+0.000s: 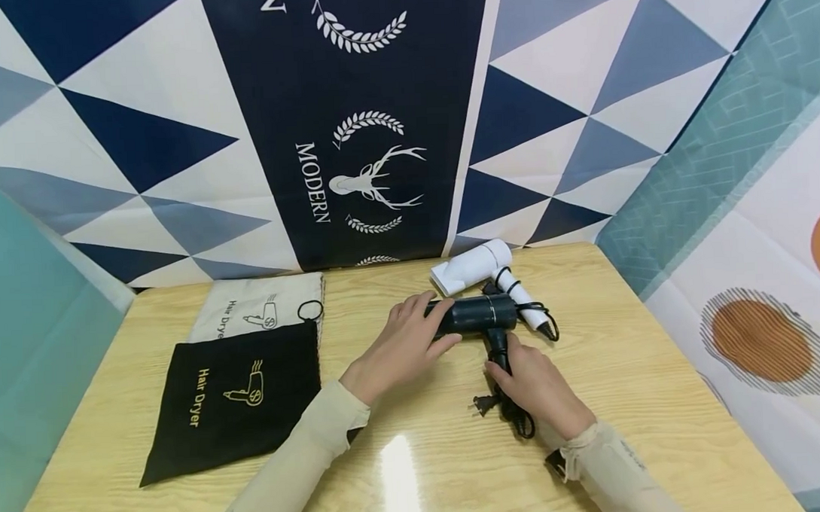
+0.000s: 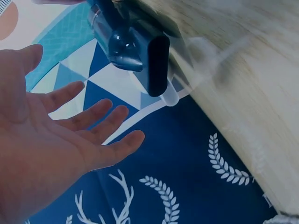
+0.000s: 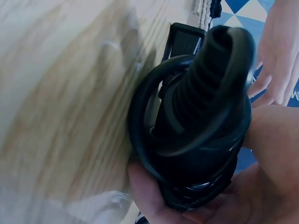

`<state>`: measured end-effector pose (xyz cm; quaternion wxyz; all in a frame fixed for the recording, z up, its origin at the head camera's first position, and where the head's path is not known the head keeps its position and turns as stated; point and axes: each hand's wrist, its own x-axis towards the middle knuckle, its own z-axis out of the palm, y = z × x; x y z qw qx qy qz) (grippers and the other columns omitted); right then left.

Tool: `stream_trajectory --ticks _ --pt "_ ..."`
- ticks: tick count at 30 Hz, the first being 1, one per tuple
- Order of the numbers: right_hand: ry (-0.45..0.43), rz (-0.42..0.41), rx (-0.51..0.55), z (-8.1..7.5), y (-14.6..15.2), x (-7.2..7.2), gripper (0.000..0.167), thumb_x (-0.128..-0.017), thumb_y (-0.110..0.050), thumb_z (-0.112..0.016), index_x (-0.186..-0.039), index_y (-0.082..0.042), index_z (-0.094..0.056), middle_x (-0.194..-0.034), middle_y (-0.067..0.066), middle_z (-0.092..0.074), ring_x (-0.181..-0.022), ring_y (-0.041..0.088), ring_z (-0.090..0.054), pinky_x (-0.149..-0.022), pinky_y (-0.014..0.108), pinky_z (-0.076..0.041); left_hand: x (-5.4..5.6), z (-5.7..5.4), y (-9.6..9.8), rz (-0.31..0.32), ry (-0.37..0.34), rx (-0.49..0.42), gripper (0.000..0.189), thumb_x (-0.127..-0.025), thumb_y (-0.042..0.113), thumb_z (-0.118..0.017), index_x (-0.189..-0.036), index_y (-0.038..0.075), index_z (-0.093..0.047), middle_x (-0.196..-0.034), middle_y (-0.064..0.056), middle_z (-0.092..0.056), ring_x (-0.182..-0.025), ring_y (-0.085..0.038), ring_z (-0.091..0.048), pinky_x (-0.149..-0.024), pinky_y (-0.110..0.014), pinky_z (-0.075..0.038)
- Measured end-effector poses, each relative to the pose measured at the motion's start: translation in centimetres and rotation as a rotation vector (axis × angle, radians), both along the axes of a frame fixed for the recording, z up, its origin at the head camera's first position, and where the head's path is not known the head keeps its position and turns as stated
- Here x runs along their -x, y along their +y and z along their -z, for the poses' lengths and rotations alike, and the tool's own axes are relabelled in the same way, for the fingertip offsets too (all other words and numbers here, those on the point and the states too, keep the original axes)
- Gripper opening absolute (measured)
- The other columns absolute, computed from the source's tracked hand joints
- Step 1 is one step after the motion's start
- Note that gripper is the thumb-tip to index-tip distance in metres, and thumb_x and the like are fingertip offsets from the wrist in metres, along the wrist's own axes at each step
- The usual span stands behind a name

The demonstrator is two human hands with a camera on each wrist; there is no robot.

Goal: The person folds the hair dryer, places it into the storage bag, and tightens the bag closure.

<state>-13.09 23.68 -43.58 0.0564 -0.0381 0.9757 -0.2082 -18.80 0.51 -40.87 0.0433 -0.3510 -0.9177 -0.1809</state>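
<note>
My right hand (image 1: pixel 538 381) grips the handle of a black hair dryer (image 1: pixel 478 315), whose barrel points left. In the right wrist view its handle end and looped black cord (image 3: pixel 140 109) fill the middle, with my fingers curled round them. A plug (image 1: pixel 484 404) on that cord hangs left of the handle. Beside the nozzle is my left hand (image 1: pixel 403 347), its fingers loosely extended. The left wrist view shows a gap between that hand and the dryer's flat nozzle (image 2: pixel 158 63). Just behind lies a white hair dryer (image 1: pixel 474 266) with its cord wound on the handle.
On the wooden table (image 1: pixel 363 476), a black drawstring pouch (image 1: pixel 253 435) printed "Hair Dryer" lies at the left, partly covering a white pouch (image 1: pixel 215 299) with similar print. A black ring-shaped loop (image 1: pixel 310 302) lies by them. A patterned cloth backdrop (image 1: pixel 375 234) rises behind the table.
</note>
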Motion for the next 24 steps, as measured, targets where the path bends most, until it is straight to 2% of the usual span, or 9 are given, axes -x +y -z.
stream_trajectory --ticks 5,11,14,19,22,24 --pt "-0.03 -0.039 -0.036 -0.1 -0.8 0.2 0.074 -0.1 -0.028 -0.06 -0.143 0.022 -0.028 -0.114 0.039 -0.06 -0.089 0.039 -0.069 -0.073 0.049 -0.056 1.0 0.4 0.2 -0.017 -0.033 0.017 0.06 -0.104 0.051 -0.042 -0.153 0.017 -0.035 -0.151 -0.017 -0.037 -0.137 -0.036 -0.039 -0.109 -0.056 -0.035" --pt "-0.068 -0.063 -0.082 -0.6 -1.4 0.3 0.075 -0.099 -0.028 -0.061 -0.144 0.022 -0.028 -0.106 0.036 -0.065 -0.076 0.033 -0.07 -0.069 0.045 -0.057 1.8 0.4 0.7 -0.012 -0.049 0.029 0.062 -0.104 0.053 -0.038 -0.154 0.018 -0.034 -0.154 -0.017 -0.036 -0.14 -0.036 -0.036 -0.111 -0.055 -0.033" --pt "-0.06 -0.062 -0.093 -0.7 -1.3 0.2 0.074 -0.099 -0.027 -0.062 -0.143 0.021 -0.029 -0.107 0.036 -0.064 -0.077 0.034 -0.07 -0.068 0.046 -0.056 2.1 0.3 1.1 -0.009 -0.055 0.031 0.062 -0.104 0.054 -0.036 -0.154 0.017 -0.035 -0.153 -0.017 -0.037 -0.141 -0.036 -0.035 -0.111 -0.055 -0.032" --pt "-0.068 -0.066 -0.091 -0.5 -1.1 0.2 0.075 -0.099 -0.029 -0.062 -0.143 0.021 -0.029 -0.108 0.036 -0.064 -0.078 0.034 -0.069 -0.067 0.045 -0.056 3.1 0.8 1.9 -0.008 -0.071 0.063 0.064 -0.104 0.056 -0.033 -0.152 0.015 -0.039 -0.15 -0.015 -0.041 -0.139 -0.034 -0.038 -0.11 -0.053 -0.035" --pt "-0.058 -0.069 -0.084 -0.6 -0.8 0.3 0.075 -0.098 -0.028 -0.064 -0.142 0.021 -0.03 -0.106 0.034 -0.064 -0.079 0.033 -0.069 -0.067 0.044 -0.056 3.7 1.3 2.4 -0.005 -0.112 0.076 0.066 -0.103 0.059 -0.032 -0.152 0.014 -0.04 -0.15 -0.014 -0.042 -0.137 -0.033 -0.041 -0.11 -0.053 -0.035" --pt "-0.042 -0.078 -0.083 -0.7 -0.6 0.4 0.074 -0.097 -0.028 -0.065 -0.141 0.02 -0.033 -0.104 0.032 -0.065 -0.079 0.032 -0.069 -0.067 0.043 -0.055 3.9 1.5 2.7 -0.004 -0.139 0.083 0.067 -0.103 0.059 -0.033 -0.15 0.014 -0.041 -0.146 -0.014 -0.047 -0.13 -0.03 -0.049 -0.106 -0.051 -0.038"
